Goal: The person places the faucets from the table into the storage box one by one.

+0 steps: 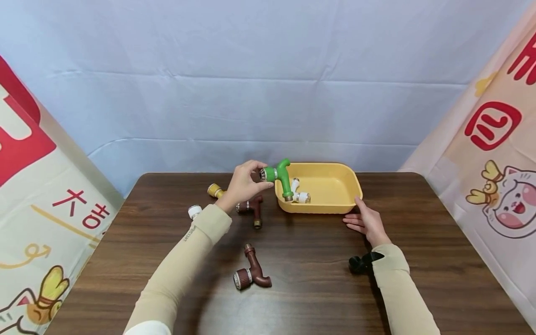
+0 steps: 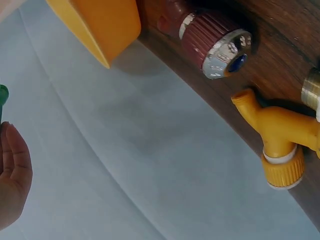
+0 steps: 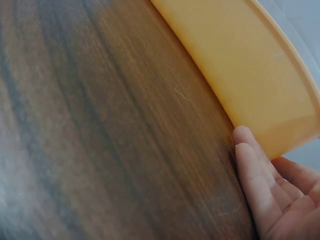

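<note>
My left hand [image 1: 244, 182] pinches a green plastic tap [image 1: 284, 179] by its knob end, holding it over the left end of a yellow basin [image 1: 322, 209]. Inside the basin, at its left, lies a white tap [image 1: 299, 194]. In the left wrist view only the hand [image 2: 14, 172] and a bit of the green tap [image 2: 3, 94] show, at the left edge. My right hand [image 1: 368, 221] rests at the basin's front right corner. In the right wrist view its fingers [image 3: 255, 175] lie fairly straight against the basin's outer wall [image 3: 240, 75].
A brown tap [image 1: 253, 270] lies near the front of the wooden table [image 1: 310, 265]. Behind the left forearm are another brown tap [image 1: 254, 208], a yellow tap [image 2: 280, 132] and a partly hidden white tap [image 1: 194, 211]. A pale cloth [image 1: 251, 93] hangs behind the table.
</note>
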`<state>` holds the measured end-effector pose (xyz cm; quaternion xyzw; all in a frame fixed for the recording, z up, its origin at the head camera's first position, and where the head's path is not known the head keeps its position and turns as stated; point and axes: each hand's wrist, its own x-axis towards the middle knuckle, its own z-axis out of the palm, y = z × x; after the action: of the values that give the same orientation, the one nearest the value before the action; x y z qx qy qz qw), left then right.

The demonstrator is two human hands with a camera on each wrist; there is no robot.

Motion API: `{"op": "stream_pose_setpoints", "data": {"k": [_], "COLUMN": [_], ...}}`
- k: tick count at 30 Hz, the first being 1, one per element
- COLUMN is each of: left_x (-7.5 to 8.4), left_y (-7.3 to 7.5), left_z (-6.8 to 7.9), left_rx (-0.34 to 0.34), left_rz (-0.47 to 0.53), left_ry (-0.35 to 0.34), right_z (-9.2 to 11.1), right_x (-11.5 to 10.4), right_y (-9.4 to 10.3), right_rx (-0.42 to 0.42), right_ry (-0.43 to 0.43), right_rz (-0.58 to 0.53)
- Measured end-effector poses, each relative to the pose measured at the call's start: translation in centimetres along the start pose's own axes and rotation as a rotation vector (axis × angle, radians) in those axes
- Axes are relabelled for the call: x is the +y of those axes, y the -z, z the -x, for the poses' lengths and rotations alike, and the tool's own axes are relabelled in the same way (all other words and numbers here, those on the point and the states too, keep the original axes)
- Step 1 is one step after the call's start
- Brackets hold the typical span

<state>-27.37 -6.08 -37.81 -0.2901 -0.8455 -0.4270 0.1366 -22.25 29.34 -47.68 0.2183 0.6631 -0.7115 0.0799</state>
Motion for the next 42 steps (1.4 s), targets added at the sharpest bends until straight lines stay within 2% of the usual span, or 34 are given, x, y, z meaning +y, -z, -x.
{"op": "stream_pose_setpoints", "data": {"k": [7, 21, 29, 37, 42], "left_x": [-0.2, 0.1, 0.6, 0.8, 1.2], "left_y": [-1.2, -2.3, -3.2, -4.3, -4.9], "left_z": [-1.3, -2.9, -4.5, -5.3, -5.8], "left_rx": [0.019, -0.001, -0.033, -0.091, -0.106], "left_rz": [-0.005, -0.061, -0.067, -0.093, -0.095], "left_ry": [-0.026, 0.041, 0.096, 0.146, 0.181], "right_z": [0.2, 0.2, 0.2, 0.2, 0.2], "right_x": [0.1, 0.1, 0.1, 0.1, 0.0], "right_y": [0.1, 0.0, 0.2, 0.1, 0.0], "right_rx": [0.004, -0.005, -0.008, -0.028, -0.025], "right_ry": [0.019, 0.026, 0.035, 0.039, 0.032], "right_rz": [0.021, 0.029, 0.033, 0.032, 0.025]}}
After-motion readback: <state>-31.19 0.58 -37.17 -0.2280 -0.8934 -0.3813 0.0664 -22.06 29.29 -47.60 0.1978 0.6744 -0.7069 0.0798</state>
